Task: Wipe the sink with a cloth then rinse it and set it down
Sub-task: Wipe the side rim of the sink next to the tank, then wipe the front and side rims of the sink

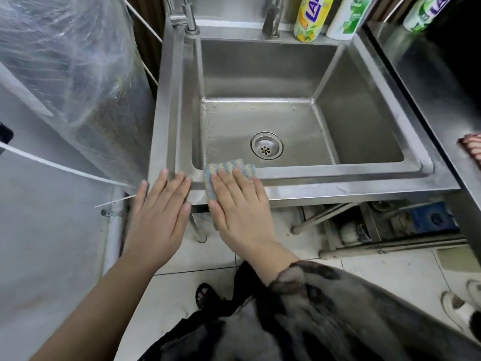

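Note:
A stainless steel sink (346, 175) fills the middle of the head view, with a round drain (266, 145) in its wet basin. A blue and yellow striped cloth (229, 169) lies over the sink's front rim near the left corner. My right hand (240, 209) presses flat on the cloth, fingers spread over it, thumb at its lower left edge. My left hand (160, 212) rests flat and empty on the front left corner of the rim, just beside the cloth. Two taps (190, 19) stand at the back edge.
Two bottles (311, 16) stand at the sink's back right. A plastic-wrapped bulky object (78, 74) is at the left. A steel counter (442, 100) adjoins on the right with a striped cloth edge (472, 149). Below are tiled floor, sink legs and clutter (390, 225).

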The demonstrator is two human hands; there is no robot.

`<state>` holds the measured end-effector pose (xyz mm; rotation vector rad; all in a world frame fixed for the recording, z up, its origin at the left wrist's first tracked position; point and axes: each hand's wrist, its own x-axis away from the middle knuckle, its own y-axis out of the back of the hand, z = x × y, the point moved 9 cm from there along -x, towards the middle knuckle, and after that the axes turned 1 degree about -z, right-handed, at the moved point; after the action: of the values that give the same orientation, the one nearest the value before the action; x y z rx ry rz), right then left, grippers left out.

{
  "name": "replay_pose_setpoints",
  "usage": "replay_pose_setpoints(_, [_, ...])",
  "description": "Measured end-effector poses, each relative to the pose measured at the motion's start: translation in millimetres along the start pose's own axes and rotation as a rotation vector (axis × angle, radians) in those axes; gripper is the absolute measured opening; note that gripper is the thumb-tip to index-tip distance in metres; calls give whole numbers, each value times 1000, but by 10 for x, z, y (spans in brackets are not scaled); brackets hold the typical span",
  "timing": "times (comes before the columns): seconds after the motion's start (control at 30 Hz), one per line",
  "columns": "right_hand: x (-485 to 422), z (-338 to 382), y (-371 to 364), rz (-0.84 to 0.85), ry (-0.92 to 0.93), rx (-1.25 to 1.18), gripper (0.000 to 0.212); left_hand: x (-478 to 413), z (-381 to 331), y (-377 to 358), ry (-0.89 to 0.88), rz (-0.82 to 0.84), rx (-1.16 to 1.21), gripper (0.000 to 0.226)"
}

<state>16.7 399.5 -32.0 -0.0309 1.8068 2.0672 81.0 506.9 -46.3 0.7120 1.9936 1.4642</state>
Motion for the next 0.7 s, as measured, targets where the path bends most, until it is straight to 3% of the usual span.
replay_pose_setpoints(0.07, [91,-319,77,-6,0,4,46,7,-16,-29,-11,-7,-6,48])
replay_pose_setpoints(0.2, [435,-1569,366,-58,-288,79,47,11,-32,15,14,-29,15,47])
replay_pose_setpoints(0.3, [444,-1610,398,-146,-409,82,44,-23,-222,62,-26,-52,39,47])
replay_pose_setpoints(0.43, [245,-881,252,-139,-196,-18,43,-243,-745,-20,-164,-33,48,48])
replay_pose_setpoints(0.5, [309,-1182,337,-112,-141,-17,45,-347,-920,-107,-196,-2,50,49])
replay_pose_setpoints(0.6, [554,-2306,601,-175,-358,76,42,-396,-1026,-247,-231,60,-10,50])
replay_pose_setpoints(0.7, [701,-3087,738,-125,-646,96,52,-412,-1007,-282,-240,78,-17,49])
